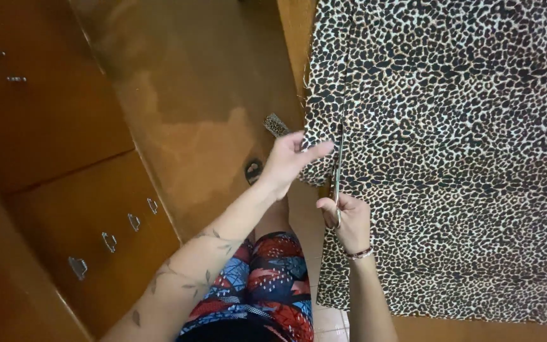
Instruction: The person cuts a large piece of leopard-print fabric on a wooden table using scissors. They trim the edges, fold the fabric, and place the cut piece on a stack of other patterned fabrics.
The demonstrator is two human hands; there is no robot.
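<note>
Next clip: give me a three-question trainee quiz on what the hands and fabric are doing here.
1. True or false: the right hand holds scissors whose blades lie along the leopard-print fabric.
2. What does the left hand grip?
A. a drawer handle
B. the fabric's edge strip
C. the scissors
3. Fill in: the wooden drawers with metal handles stand on the person's ____ side.

Key
1. True.
2. B: the fingers pinch the narrow strip left of the blades.
3. Left.
</note>
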